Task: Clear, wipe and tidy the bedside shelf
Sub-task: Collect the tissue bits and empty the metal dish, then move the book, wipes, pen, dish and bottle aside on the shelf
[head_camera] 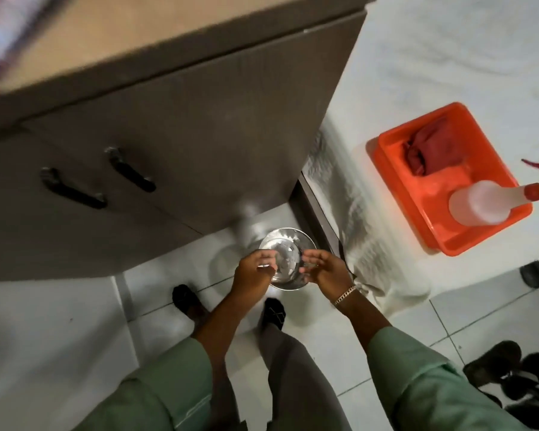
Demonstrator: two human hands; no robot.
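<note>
Both hands hold a shiny steel bowl (288, 247) over the white floor tiles, between the bedside cabinet and the bed. My left hand (254, 272) grips its left rim and my right hand (322, 269) grips its right rim. The brown bedside cabinet (175, 126) with two black handles fills the upper left; its top (137, 35) looks bare apart from blurred coloured items at the far left corner. On the bed to the right sits an orange tub (392, 169) holding a red cloth (430, 147) and a translucent spray bottle (483, 203) with a red and yellow trigger.
The white-sheeted bed (448, 57) takes up the right side, its sheet hanging close to my right wrist. My feet in dark slippers (274, 309) stand on the tiles below the bowl. Several dark sandals (517, 377) lie at the lower right.
</note>
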